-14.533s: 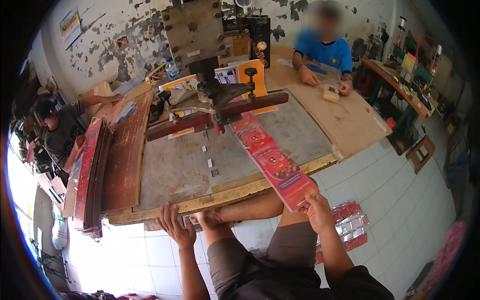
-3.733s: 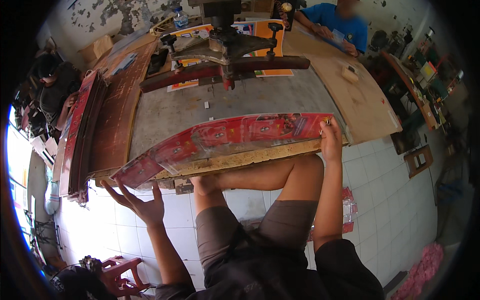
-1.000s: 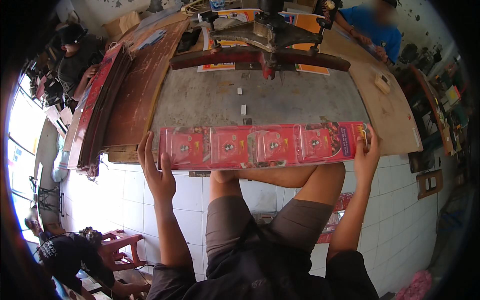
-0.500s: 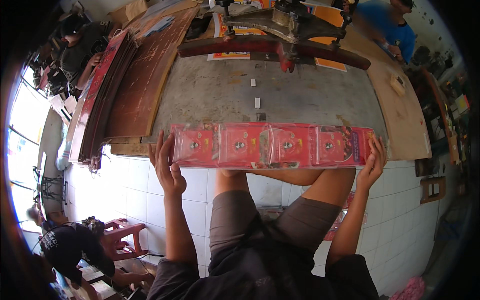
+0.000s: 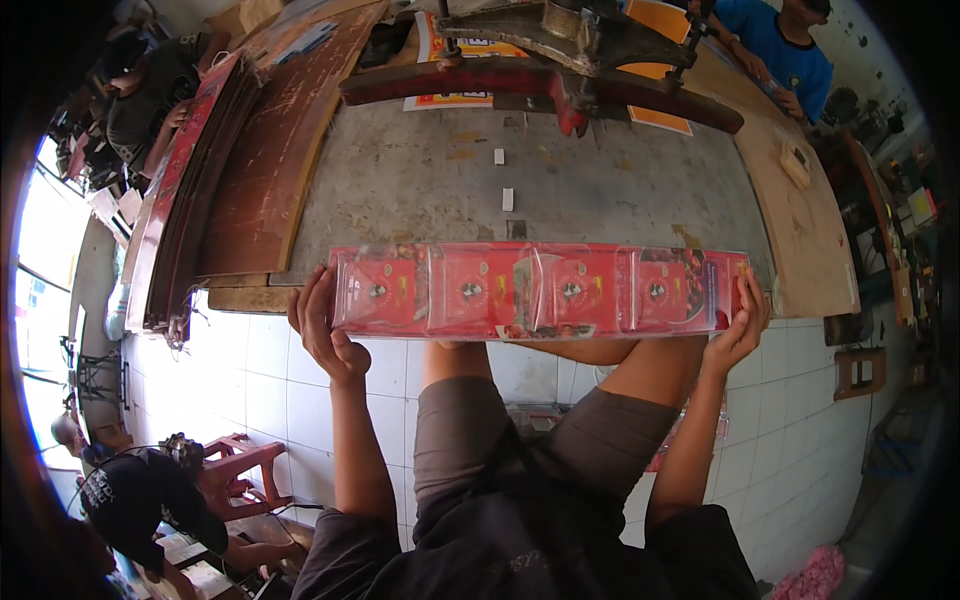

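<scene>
While the left hand (image 5: 330,335) curls, half closed, around the left end of a long red packaged strip (image 5: 485,290), the right hand (image 5: 740,320) grips its right end, at the near edge of the grey table (image 5: 420,190).

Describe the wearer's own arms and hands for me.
Both the left hand and the right hand are bare, with no gloves on. The left forearm and right forearm are uncovered, and no watch or bracelet shows. Loose, plain dark short sleeves cover the upper arms.
</scene>
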Available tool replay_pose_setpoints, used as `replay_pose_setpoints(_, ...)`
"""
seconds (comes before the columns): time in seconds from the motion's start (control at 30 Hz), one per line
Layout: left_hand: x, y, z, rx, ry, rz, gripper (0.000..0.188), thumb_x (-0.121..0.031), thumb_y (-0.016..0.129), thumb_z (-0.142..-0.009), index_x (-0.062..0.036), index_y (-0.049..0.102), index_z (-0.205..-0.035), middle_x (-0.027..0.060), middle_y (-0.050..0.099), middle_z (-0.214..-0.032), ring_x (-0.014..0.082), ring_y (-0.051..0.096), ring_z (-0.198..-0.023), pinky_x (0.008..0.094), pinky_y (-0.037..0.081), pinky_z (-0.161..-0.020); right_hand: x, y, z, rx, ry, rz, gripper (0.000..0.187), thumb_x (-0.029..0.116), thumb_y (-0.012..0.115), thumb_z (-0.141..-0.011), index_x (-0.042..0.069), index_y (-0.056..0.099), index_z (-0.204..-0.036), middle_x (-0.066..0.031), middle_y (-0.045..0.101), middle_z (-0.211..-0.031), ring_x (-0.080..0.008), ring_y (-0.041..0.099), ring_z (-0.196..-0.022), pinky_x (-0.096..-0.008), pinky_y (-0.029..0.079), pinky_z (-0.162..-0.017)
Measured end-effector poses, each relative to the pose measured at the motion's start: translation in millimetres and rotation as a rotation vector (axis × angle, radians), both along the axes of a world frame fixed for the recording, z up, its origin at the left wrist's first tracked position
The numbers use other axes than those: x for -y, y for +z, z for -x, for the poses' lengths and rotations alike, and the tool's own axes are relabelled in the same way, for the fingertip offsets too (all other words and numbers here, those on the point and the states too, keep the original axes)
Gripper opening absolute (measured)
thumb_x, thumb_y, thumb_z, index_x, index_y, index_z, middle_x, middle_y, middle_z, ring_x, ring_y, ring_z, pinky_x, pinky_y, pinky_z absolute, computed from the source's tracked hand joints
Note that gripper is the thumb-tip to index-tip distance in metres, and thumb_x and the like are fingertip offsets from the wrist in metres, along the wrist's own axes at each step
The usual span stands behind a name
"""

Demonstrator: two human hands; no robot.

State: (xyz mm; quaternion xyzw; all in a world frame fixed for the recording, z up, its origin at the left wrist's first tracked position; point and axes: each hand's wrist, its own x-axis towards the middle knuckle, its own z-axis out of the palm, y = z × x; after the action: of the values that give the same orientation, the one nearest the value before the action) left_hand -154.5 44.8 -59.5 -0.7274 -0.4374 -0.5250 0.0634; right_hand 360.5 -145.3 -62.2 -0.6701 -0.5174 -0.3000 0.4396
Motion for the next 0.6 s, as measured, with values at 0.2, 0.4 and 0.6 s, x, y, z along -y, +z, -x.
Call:
replay_pose_setpoints(0.2,-2,-2,-1,0.004,-0.003,-0.024,0.077,-0.055,0.022,-0.111,0.0040,0.066,-0.134,0.0180,0.075,-0.129,0.0365,0.066,-0.130,0.0503,0.031,-0.121,0,1,1,0.002,0.002,-0.006,0.050,0.025,0.032,-0.114,-0.002,0.071,-0.132,-0.0161,0.070,-0.141,-0.0338,0.062,-0.133,-0.0512,0.035,-0.120)
replay_pose_setpoints(0.4,0,-2,4,-0.022,-0.024,-0.014,0.078,-0.059,0.027,-0.110,0.0045,0.062,-0.139,0.0190,0.073,-0.133,0.0366,0.063,-0.134,0.0507,0.030,-0.121,3,0,0,-0.015,0.020,0.016,0.053,0.032,0.034,-0.114,0.000,0.071,-0.134,-0.0155,0.068,-0.145,-0.0328,0.060,-0.137,-0.0523,0.032,-0.123)
replay_pose_setpoints(0.6,3,1,11,-0.077,-0.082,0.024,0.090,-0.073,0.042,-0.101,0.0045,0.057,-0.145,0.0202,0.069,-0.139,0.0366,0.059,-0.139,0.0512,0.029,-0.122,9,2,-1,-0.036,0.076,0.045,0.056,0.043,0.039,-0.113,0.003,0.070,-0.137,-0.0141,0.066,-0.148,-0.0321,0.057,-0.141,-0.0543,0.028,-0.125)
